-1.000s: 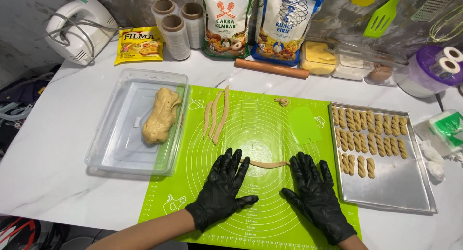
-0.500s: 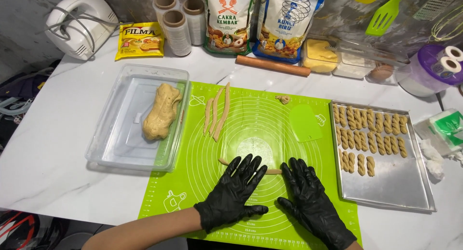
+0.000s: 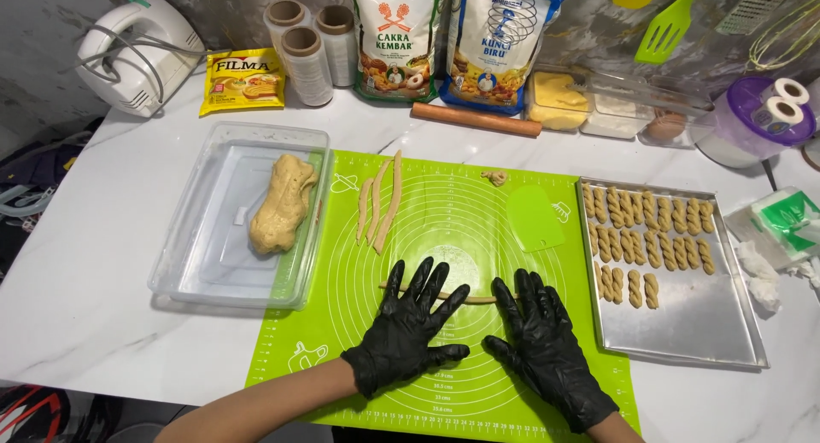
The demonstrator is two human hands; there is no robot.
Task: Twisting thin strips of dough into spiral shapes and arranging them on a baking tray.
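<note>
Head view showed our left hand (image 3: 408, 328) and right hand (image 3: 544, 347), both black-gloved and spread flat with fingers open, pressing a thin dough rope (image 3: 478, 299) lying across the green silicone mat (image 3: 444, 212); we judged that light, even pressure moving outward would have kept it uniform. Around it on the white marble table (image 3: 85, 315) were a clear tub (image 3: 205, 264) holding a dough lump (image 3: 282, 205), three rolled strips (image 3: 378, 205), a baking tray (image 3: 709, 323) of twisted pieces (image 3: 649, 229), and a rolling pin (image 3: 477, 119).

Both the left hand (image 3: 408, 332) and the right hand (image 3: 547, 349) wear thin, glossy black disposable gloves that fit tightly and end at the wrists. The forearms behind them are bare, without sleeves.
</note>
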